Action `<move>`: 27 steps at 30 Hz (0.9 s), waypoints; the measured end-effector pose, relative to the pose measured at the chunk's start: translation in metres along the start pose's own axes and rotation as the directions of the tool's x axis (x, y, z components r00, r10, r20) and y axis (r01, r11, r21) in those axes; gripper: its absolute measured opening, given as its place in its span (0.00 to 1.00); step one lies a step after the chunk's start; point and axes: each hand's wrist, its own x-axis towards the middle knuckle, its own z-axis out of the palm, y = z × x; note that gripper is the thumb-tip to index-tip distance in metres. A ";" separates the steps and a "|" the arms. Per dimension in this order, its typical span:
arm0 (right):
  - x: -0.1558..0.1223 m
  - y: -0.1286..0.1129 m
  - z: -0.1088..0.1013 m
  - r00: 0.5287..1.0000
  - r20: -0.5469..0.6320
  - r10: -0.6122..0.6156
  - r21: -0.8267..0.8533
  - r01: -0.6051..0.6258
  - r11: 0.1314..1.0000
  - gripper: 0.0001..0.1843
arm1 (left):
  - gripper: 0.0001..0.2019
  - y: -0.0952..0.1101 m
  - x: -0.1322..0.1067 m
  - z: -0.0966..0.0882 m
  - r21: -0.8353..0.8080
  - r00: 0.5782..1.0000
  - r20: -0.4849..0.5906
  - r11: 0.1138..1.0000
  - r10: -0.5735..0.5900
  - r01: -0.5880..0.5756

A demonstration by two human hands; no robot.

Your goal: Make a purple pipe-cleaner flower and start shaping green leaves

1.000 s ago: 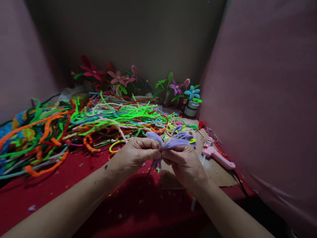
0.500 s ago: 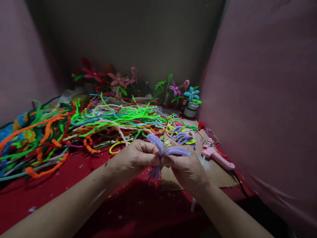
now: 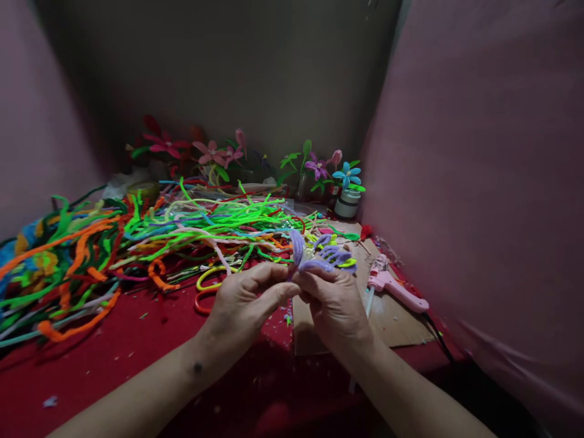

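Observation:
A purple pipe-cleaner flower with pale stamens is pinched between my two hands. My left hand has its thumb and fingers closed at the flower's base. On the other side, my right hand grips the flower below its petals, thumb and fingertips pressed together. The lower part of the flower is hidden behind my fingers. Just beyond my right hand lie more purple pipe-cleaner loops on a piece of cardboard.
A pink glue gun rests on the cardboard, its cable trailing right. Piled pipe cleaners cover the left and middle of the red cloth. Scissors lie near my left hand. Finished flowers, one in a white jar, stand behind.
The flower has turned in my hands, with its petals now pointing more upward and the lower petals out of sight. My left hand has shifted slightly, and the view has moved a little.

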 end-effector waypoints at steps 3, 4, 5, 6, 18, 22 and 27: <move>-0.001 0.001 0.000 1.000 0.011 0.004 0.009 -0.004 1.000 0.01 | 0.05 -0.004 -0.004 0.000 0.147 0.994 -0.029 0.984 0.103 -0.098; -0.001 0.001 0.000 1.000 0.007 0.012 0.012 -0.012 1.000 0.01 | 0.05 -0.006 -0.005 0.000 0.184 0.991 -0.032 0.975 0.134 -0.125; -0.002 0.001 0.001 1.000 -0.001 0.023 0.022 -0.023 0.999 0.02 | 0.05 -0.007 -0.005 -0.001 0.208 0.986 -0.034 0.966 0.163 -0.152; -0.002 0.001 0.001 0.999 -0.010 0.039 0.039 -0.039 0.998 0.02 | 0.05 -0.008 -0.005 -0.001 0.218 0.981 -0.034 0.960 0.189 -0.177; -0.004 -0.002 0.011 0.994 -0.052 0.098 0.182 -0.087 0.979 0.04 | 0.05 -0.007 -0.003 0.006 -0.024 0.999 -0.028 0.999 0.045 -0.046; -0.004 -0.001 0.013 0.995 -0.036 0.089 0.163 -0.082 0.983 0.02 | 0.06 -0.003 0.000 0.007 -0.187 0.998 0.048 0.981 -0.044 0.052; -0.005 -0.004 0.008 0.994 0.056 0.088 0.033 -0.090 0.995 0.05 | 0.09 -0.001 0.005 0.000 -0.270 0.990 0.132 0.959 -0.054 0.088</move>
